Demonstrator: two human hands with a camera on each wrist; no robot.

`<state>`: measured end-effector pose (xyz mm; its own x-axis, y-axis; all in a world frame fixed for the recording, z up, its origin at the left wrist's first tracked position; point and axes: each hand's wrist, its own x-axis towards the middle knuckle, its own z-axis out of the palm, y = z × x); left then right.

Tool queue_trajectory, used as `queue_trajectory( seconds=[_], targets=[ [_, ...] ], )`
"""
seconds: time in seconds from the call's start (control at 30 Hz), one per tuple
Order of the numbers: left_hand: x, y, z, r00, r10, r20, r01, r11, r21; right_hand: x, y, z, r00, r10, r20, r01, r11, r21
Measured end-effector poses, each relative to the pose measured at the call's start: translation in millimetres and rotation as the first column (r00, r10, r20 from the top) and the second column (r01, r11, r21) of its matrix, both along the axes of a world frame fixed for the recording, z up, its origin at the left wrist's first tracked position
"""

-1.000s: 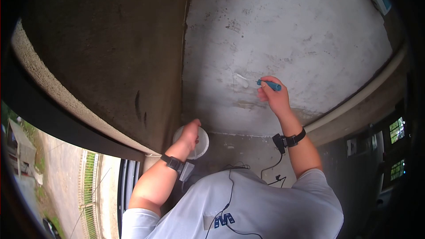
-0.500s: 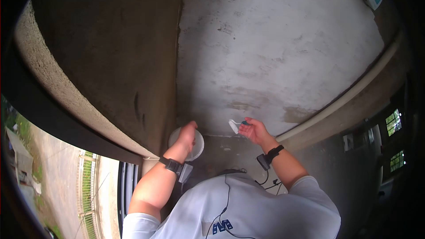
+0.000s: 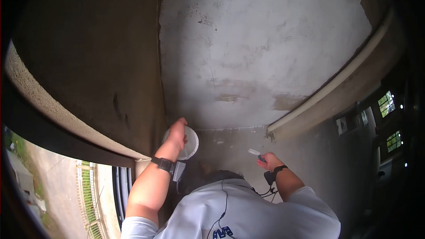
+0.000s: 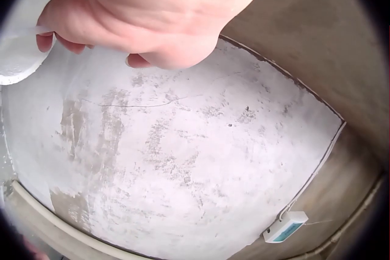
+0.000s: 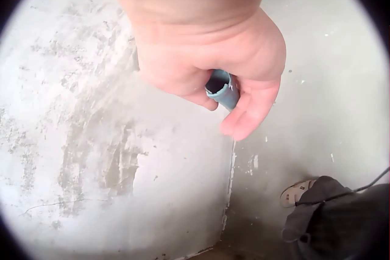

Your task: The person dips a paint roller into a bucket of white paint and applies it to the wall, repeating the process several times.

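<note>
My left hand (image 3: 178, 133) grips a white bucket (image 3: 193, 144) by its thin handle, near the wall corner. In the left wrist view, part of the bucket (image 4: 21, 62) appears beyond the curled fingers. My right hand (image 3: 269, 161) holds a small paint roller (image 3: 254, 152) with a white head and a blue handle. The roller is out from the wall, over the floor at the right. In the right wrist view, the hollow end of the blue handle (image 5: 223, 88) pokes out between fingers and thumb; the roller's head is hidden there.
The white-coated wall (image 3: 265, 40) has grey bare patches (image 3: 287, 102) along its lower part. A dark brown wall (image 3: 88, 53) meets it at the left. A pale pipe (image 3: 327, 86) runs along the right edge. A shoe (image 5: 297, 193) stands on the floor.
My right hand has brought the paint roller off the wall, down and then out to the right over the floor. The left hand keeps hold of the bucket in nearly the same place.
</note>
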<state>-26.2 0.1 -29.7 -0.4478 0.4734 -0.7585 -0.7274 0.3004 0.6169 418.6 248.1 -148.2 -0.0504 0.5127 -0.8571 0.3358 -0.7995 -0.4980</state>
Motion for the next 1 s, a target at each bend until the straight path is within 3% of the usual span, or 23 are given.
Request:
queue_trajectory(
  seconds=[0.07,0.13,0.2,0.33,0.37,0.4,0.47,0.5,0.57,0.67,0.8,0.9,0.97,1.0],
  targets=[
    [1.9,-0.2,0.8,1.000,0.002,0.013,-0.002,1.000,-0.001,21.4,-16.0,8.0,0.988,-0.126,0.094,0.121,0.991,0.054],
    [4.1,-0.9,7.0,0.999,0.038,-0.007,-0.038,0.999,-0.022,41.6,-17.8,5.6,0.982,-0.135,0.132,0.135,0.991,0.009],
    [3.9,-0.8,8.4,0.999,0.046,-0.013,-0.046,0.999,-0.026,53.7,-13.9,6.3,0.986,0.128,0.111,-0.119,0.990,-0.082],
    [3.8,-1.3,11.4,0.996,0.082,-0.034,-0.084,0.996,-0.037,30.0,9.8,7.7,0.946,0.219,0.238,-0.207,0.975,-0.077],
    [4.1,-1.4,11.0,0.996,0.087,-0.032,-0.088,0.995,-0.043,15.1,14.6,11.7,0.903,0.298,0.309,-0.315,0.949,0.003],
    [3.8,-2.2,9.7,0.995,0.101,-0.026,-0.102,0.994,-0.031,5.2,19.7,15.4,0.849,0.365,0.383,-0.422,0.903,0.075],
    [3.8,-3.8,9.8,0.993,0.119,-0.016,-0.119,0.993,-0.026,1.7,67.9,-28.0,0.615,0.564,0.551,-0.707,0.704,0.069],
    [4.7,-5.3,12.7,0.993,0.116,-0.017,-0.116,0.993,-0.032,-4.4,73.6,-21.3,0.609,0.571,0.550,-0.711,0.700,0.061],
    [1.1,-4.3,11.9,0.993,0.120,-0.023,-0.121,0.992,-0.040,-40.4,87.2,9.2,0.472,0.459,0.753,-0.877,0.334,0.346],
    [-2.0,-6.7,2.0,0.993,0.114,-0.016,-0.114,0.993,-0.031,-86.4,101.7,42.1,0.541,0.345,0.767,-0.840,0.255,0.478],
    [2.2,-5.7,11.6,0.994,0.113,0.004,-0.113,0.993,-0.021,-114.9,137.6,40.3,0.493,0.427,0.758,-0.868,0.299,0.396],
    [2.6,-5.5,19.9,0.992,0.126,0.009,-0.126,0.992,-0.020,-118.0,145.8,35.9,0.548,0.488,0.680,-0.832,0.231,0.505],
    [2.3,-4.6,21.9,0.991,0.133,0.018,-0.133,0.991,-0.021,-123.8,139.7,62.5,0.699,0.553,0.453,-0.714,0.510,0.479],
    [2.0,-4.3,21.0,0.990,0.138,0.022,-0.137,0.990,-0.024,-123.8,141.4,68.5,0.695,0.555,0.457,-0.718,0.502,0.482]
  ],
)
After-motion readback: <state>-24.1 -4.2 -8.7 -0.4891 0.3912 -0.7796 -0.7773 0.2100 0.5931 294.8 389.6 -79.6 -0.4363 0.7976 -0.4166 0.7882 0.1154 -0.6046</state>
